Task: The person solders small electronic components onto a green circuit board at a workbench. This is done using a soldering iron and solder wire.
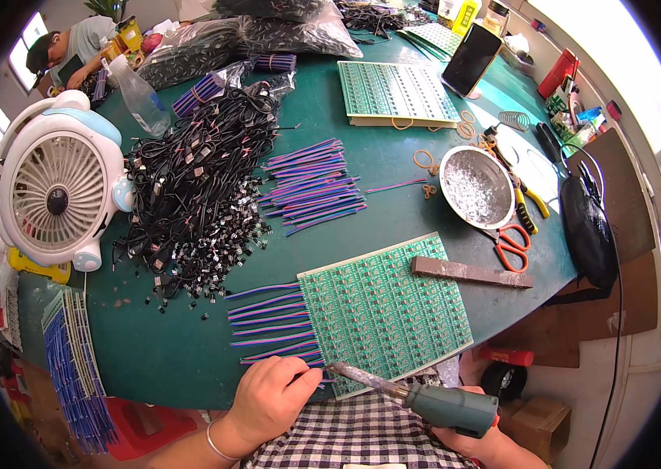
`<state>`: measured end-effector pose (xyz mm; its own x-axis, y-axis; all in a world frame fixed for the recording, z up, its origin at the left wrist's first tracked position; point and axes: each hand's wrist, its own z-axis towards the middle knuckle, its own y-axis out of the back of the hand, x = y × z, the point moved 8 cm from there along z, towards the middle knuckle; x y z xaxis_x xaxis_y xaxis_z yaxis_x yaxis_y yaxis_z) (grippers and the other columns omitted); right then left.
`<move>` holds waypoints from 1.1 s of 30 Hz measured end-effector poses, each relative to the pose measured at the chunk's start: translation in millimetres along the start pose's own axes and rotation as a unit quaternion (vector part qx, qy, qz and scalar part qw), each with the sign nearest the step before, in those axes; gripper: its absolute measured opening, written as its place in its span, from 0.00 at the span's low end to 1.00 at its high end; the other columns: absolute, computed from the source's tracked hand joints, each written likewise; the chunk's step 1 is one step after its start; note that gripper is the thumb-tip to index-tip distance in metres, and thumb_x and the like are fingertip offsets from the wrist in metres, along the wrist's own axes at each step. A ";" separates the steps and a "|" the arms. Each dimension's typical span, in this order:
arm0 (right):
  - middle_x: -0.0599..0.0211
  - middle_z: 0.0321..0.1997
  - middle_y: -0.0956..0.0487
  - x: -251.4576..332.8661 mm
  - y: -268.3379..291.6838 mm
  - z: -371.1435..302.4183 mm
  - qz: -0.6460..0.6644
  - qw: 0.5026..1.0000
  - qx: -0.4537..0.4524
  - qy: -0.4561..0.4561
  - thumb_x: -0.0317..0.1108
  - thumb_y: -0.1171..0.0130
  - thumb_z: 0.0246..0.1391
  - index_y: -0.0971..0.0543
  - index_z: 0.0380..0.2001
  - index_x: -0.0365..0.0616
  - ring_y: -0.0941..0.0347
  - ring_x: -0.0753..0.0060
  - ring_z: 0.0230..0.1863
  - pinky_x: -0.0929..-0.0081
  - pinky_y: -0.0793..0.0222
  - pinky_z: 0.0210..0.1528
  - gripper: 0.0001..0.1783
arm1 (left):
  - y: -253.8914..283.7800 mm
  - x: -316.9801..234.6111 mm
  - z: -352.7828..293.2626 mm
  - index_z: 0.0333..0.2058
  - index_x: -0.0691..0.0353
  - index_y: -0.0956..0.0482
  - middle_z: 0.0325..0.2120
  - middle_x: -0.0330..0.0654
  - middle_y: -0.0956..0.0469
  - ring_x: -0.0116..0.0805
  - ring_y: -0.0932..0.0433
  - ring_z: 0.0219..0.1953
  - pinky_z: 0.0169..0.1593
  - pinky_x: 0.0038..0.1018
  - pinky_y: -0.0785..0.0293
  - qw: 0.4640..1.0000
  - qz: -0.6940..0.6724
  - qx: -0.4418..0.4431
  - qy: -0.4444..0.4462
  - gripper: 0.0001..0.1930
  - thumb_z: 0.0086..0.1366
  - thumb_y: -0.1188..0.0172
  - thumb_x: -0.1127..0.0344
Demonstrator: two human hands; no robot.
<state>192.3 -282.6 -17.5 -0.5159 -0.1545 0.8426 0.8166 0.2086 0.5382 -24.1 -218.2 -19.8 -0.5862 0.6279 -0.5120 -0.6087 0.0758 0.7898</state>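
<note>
A green circuit board panel (pixel 381 313) lies at the table's near edge, with rows of small components. Several blue, pink and black wire strips (pixel 268 319) stick out from its left side. My left hand (pixel 272 395) is closed in a pinch at the panel's lower left corner, on the end of a wire strip (pixel 326 382). In my right hand (pixel 467 442) is a soldering iron (pixel 448 408) with a green grip. Its metal tip points left and meets the panel's edge close to my left fingertips. Whether it touches the wire cannot be made out. A brown bar (pixel 471 272) rests across the panel's right side.
Black cables (pixel 190 180) are heaped at left beside a white fan (pixel 57 195). Loose wire strips (pixel 315 186) lie mid-table. Right: a metal bowl (pixel 477 187), orange-handled scissors (pixel 512 248), pliers (pixel 530 203), a phone (pixel 473 59). Stacked panels (pixel 397 94) lie behind. A person (pixel 84 47) sits far left.
</note>
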 end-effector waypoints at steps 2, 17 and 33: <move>0.64 0.29 0.22 0.0 3.1 0.1 0.008 1.000 -0.002 -0.012 0.25 0.41 0.35 0.22 0.29 0.40 0.26 0.63 0.28 0.69 0.33 0.33 0.12 | 0.1 -0.1 0.1 0.30 0.61 0.23 0.26 0.40 0.29 0.36 0.29 0.23 0.25 0.29 0.32 1.000 0.001 0.000 0.000 0.13 0.41 0.39 0.78; 0.65 0.26 0.22 1.4 1.0 -3.3 -0.025 0.999 0.000 0.022 0.27 0.41 0.37 0.22 0.29 0.41 0.27 0.63 0.24 0.70 0.34 0.29 0.10 | 0.2 -1.0 1.3 0.29 0.62 0.23 0.25 0.40 0.29 0.36 0.29 0.23 0.26 0.29 0.32 1.000 0.006 0.001 -0.002 0.11 0.42 0.39 0.78; 0.65 0.24 0.22 -17.8 0.4 -12.2 0.127 0.985 0.001 -0.116 0.25 0.40 0.35 0.23 0.28 0.39 0.27 0.67 0.22 0.74 0.32 0.28 0.10 | -0.3 -2.8 0.3 0.30 0.61 0.23 0.27 0.38 0.29 0.35 0.29 0.25 0.26 0.29 0.32 1.000 0.023 0.006 -0.014 0.09 0.46 0.42 0.74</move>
<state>205.0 -291.6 -32.5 -0.3405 0.1282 0.9315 0.9266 0.2142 0.3092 -22.1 -219.8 -18.6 -0.5989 0.6517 -0.4653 -0.5741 0.0556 0.8169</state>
